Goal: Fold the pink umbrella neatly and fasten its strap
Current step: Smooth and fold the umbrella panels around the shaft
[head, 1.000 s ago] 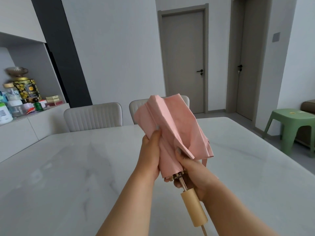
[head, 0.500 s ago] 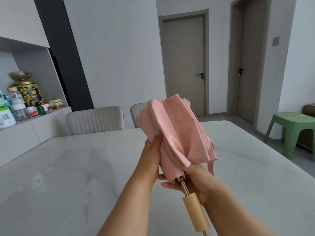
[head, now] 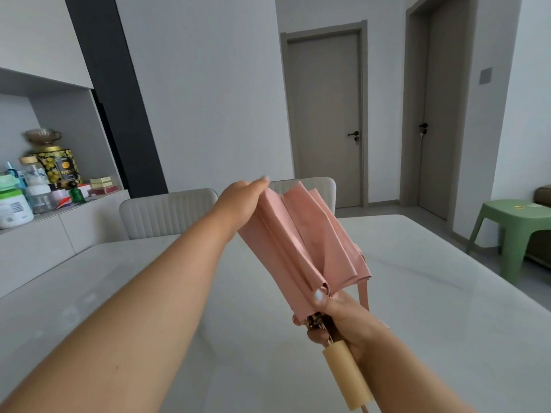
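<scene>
A large white marble-look table (head: 402, 293) with faint grey veining fills the lower half of the view, its glossy top catching soft reflections; nothing can be seen lying directly on it. Two pale cushioned chair backs (head: 167, 213) stand at its far edge. To the left, a white cabinet shelf (head: 59, 210) carries a cluster of bottles and jars (head: 18, 201), a dark floral tin (head: 59, 168) topped by a metallic bowl, and small boxes (head: 101, 183)

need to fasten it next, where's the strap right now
In the head view, the strap hangs loose off the pink umbrella's right side, just above the right hand.
</scene>
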A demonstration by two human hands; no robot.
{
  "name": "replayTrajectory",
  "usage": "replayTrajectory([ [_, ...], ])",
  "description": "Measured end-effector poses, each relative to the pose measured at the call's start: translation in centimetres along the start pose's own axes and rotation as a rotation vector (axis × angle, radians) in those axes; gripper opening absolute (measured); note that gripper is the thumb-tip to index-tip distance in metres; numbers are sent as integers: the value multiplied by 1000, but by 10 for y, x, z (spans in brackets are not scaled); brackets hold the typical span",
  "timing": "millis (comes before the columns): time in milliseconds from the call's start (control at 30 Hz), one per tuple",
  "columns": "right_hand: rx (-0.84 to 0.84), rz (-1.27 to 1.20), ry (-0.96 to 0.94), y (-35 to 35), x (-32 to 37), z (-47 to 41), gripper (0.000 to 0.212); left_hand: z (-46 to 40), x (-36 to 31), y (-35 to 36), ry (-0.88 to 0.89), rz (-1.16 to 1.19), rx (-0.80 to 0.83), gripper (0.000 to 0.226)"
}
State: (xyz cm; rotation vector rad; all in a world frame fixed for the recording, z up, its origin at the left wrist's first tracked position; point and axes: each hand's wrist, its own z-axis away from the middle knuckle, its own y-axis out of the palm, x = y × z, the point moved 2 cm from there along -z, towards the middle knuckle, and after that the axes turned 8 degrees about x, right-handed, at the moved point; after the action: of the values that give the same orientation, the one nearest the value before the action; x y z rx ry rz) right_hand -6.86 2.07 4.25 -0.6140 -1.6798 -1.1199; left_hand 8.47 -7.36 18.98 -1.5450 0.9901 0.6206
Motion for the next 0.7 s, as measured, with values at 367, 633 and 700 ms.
replayTrajectory([
  [367, -23, -242, -1, -4, -6, -5, 95, -6, -8, -14, -3, 254, 168, 15],
  [633, -51, -92, 14, -6, -3, 3, 61, -4, -32, -23, -15, 176, 215, 18],
  [700, -34, -69, 17, -4, -4, 2, 63, -4, -39, -25, -11, 247, 256, 14],
])
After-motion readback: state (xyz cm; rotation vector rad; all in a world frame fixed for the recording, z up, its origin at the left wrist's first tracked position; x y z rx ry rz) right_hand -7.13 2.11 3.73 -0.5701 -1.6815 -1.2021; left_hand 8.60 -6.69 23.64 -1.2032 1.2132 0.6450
